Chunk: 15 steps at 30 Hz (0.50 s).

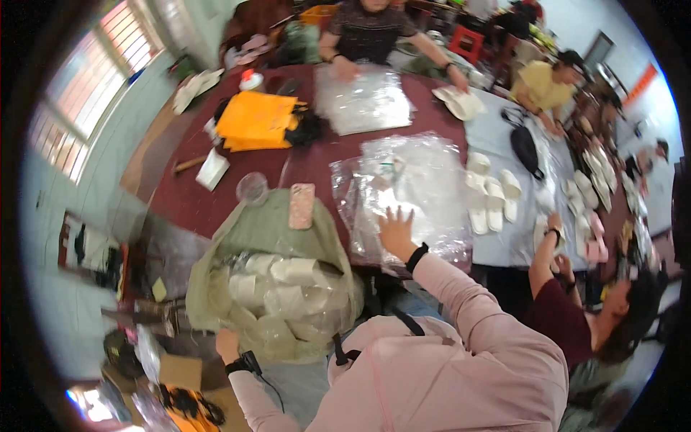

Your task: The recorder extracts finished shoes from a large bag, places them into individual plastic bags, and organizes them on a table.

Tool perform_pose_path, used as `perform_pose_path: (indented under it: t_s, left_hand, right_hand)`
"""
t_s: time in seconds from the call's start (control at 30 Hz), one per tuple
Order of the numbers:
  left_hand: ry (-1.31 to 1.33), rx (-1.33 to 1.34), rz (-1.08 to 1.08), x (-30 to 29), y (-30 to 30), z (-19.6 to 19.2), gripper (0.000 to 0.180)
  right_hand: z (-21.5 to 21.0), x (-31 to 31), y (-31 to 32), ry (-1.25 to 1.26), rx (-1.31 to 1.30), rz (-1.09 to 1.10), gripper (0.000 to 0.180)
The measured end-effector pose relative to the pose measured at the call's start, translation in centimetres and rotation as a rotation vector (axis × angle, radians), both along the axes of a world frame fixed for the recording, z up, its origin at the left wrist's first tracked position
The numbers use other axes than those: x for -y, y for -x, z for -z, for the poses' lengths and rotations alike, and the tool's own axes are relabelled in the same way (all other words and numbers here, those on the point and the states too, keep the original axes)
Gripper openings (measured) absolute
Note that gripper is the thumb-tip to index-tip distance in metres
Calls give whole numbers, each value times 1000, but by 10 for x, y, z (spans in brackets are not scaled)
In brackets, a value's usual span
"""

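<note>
My right hand (pixel 396 229) lies flat with fingers spread on a stack of clear plastic bags (pixel 414 183) on the dark red table (pixel 309 162). My left hand (pixel 227 344) reaches down at the lower rim of a large green sack (pixel 263 230) filled with bagged white slippers (pixel 288 277); whether it grips the sack is hard to tell. Both arms wear pink sleeves and black wrist straps.
A pink phone (pixel 301 205) lies on the sack's top, a clear cup (pixel 253 188) beside it. Orange bags (pixel 255 119) and another bag stack (pixel 363 101) lie farther back. White slippers (pixel 493 194) sit to the right. Other people work across and at my right.
</note>
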<state>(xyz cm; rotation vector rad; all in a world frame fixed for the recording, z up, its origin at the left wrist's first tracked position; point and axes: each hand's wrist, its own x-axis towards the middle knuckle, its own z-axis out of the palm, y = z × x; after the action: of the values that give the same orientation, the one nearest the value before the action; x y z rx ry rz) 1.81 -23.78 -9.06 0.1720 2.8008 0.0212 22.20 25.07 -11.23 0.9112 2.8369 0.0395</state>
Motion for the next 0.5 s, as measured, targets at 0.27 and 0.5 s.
perform_pose_path:
  t_s: [0.27,0.5]
  left_hand:
    - [-98,-325,485,-195,44,-35,27]
    - [-467,261,1251,-414,-81,15,46]
  right_hand:
    - [58,-57,-132,78,-30,232,58]
    - [85,-47,-126,300,-110,343,36]
